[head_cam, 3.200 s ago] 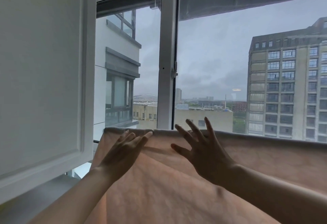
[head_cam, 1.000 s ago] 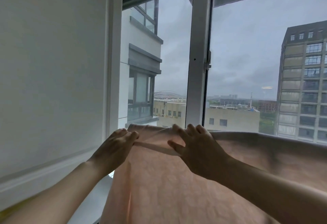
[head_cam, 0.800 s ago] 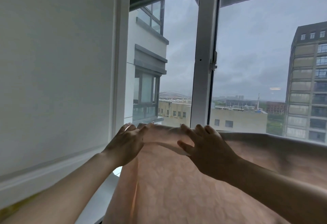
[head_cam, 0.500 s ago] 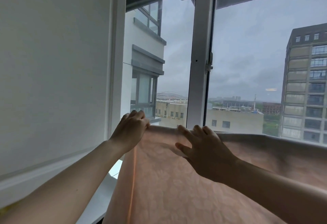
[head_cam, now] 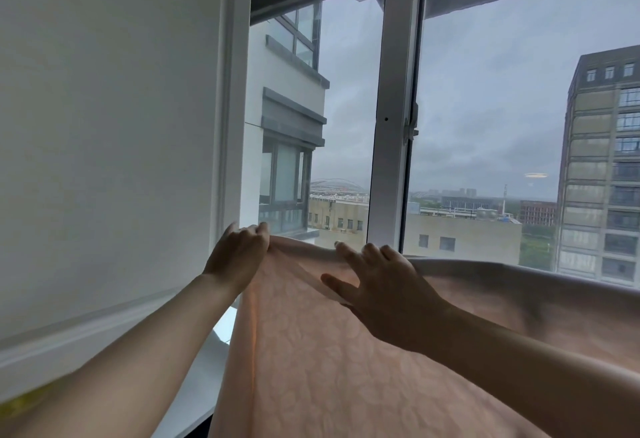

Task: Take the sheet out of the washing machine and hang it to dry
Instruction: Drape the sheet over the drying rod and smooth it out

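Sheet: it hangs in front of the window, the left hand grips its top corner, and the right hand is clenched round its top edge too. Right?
Not quite. The head view shows the right hand lying open, fingers straight, against the sheet; only the left hand grips its corner.

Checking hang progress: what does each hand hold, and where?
Left hand grips the sheet at its top left corner; right hand rests open near the top edge.

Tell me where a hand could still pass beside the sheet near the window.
Free: the pale sill strip between the white wall and the sheet edge, under the left hand. Crowded: the top fold, where the left hand's grip bunches the corner and the right hand lies flat beside it.
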